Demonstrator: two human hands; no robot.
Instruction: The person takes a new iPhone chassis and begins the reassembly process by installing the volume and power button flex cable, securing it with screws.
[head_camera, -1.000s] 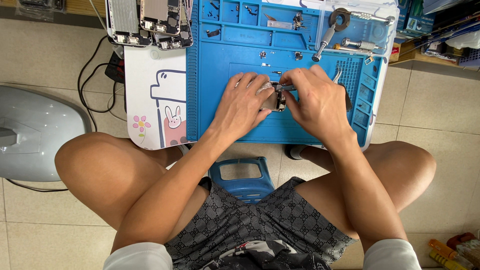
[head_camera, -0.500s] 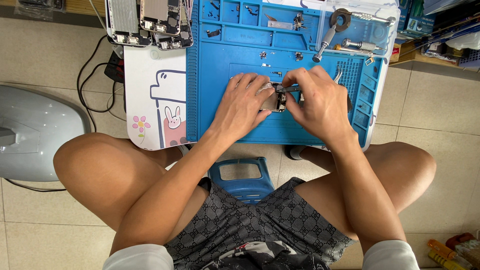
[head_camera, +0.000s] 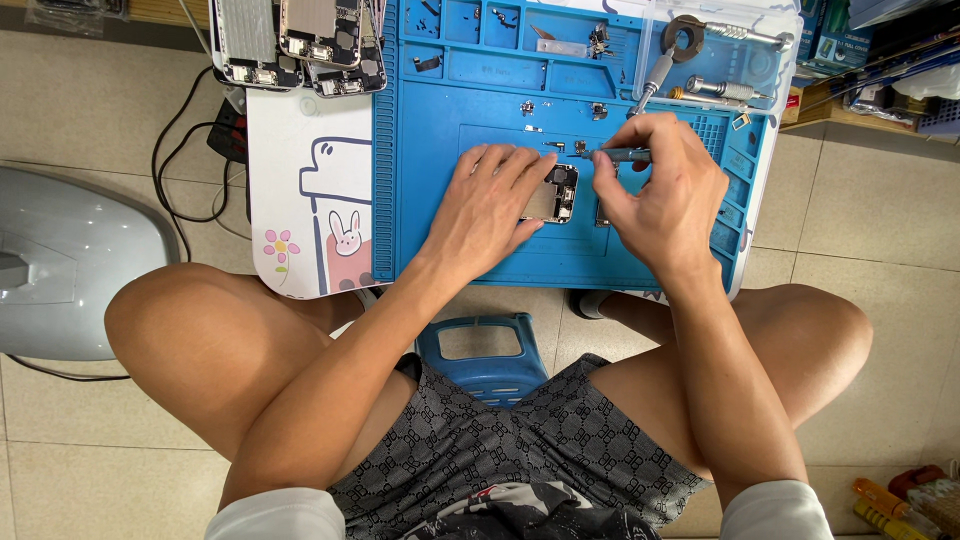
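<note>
An opened phone body lies on the blue repair mat. My left hand lies flat over its left part and pins it down. My right hand is just right of the phone and grips a thin dark screwdriver held sideways, its tip pointing left above the phone's top edge. Small screws and metal parts lie scattered on the mat beyond the phone.
Several stripped phone housings lie at the top left above a white mat with a cartoon rabbit. Screwdrivers and a tape roll sit top right. A grey fan-like appliance and black cables are on the tiled floor; a blue stool is under me.
My right hand has lifted away from the phone toward the upper right, turning the screwdriver sideways. The left hand stays on the phone.
</note>
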